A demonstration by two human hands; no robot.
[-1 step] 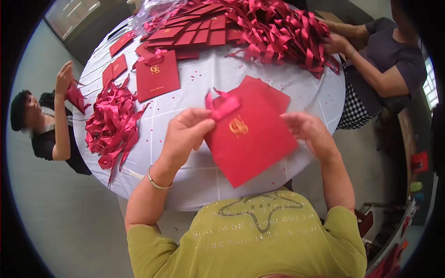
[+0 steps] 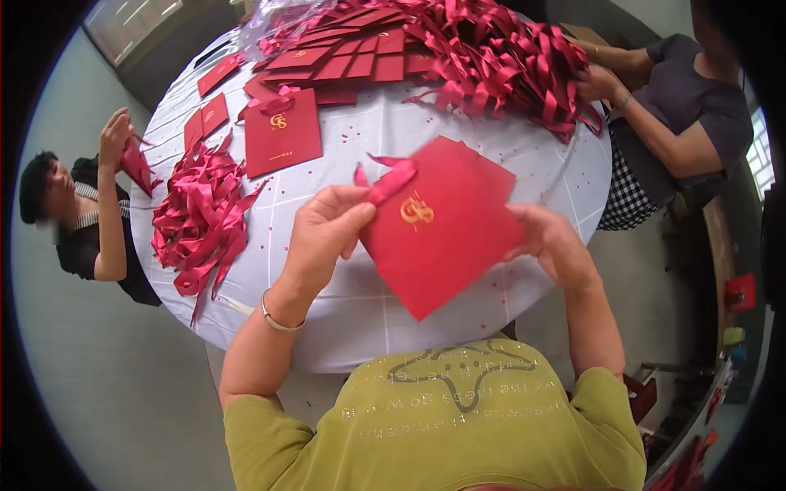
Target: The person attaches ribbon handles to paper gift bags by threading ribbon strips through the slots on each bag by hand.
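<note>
A flat red paper bag (image 2: 446, 245) with a gold emblem and a pink-red ribbon handle (image 2: 391, 182) is held tilted above the table in front of me. My left hand (image 2: 327, 225) pinches its left corner at the ribbon, thumb on top. At the opposite corner, my right hand (image 2: 553, 241) grips the edge, its fingertips partly hidden by the bag. Another red bag (image 2: 495, 170) shows behind it, mostly covered. To the left of my left hand lies a loose heap of red ribbons (image 2: 201, 217).
A round table with a white cloth (image 2: 327, 331) bears a single red bag (image 2: 282, 135), stacked red bags (image 2: 344, 61) and a large ribbon pile (image 2: 508, 61). Clear plastic (image 2: 278, 24) lies at the back. One co-worker (image 2: 82, 213) sits left; another (image 2: 671, 123) works right.
The bag has lifted slightly and its ribbon has swung up and left. My right hand has closed in on the bag's right corner. My left hand has barely moved.
</note>
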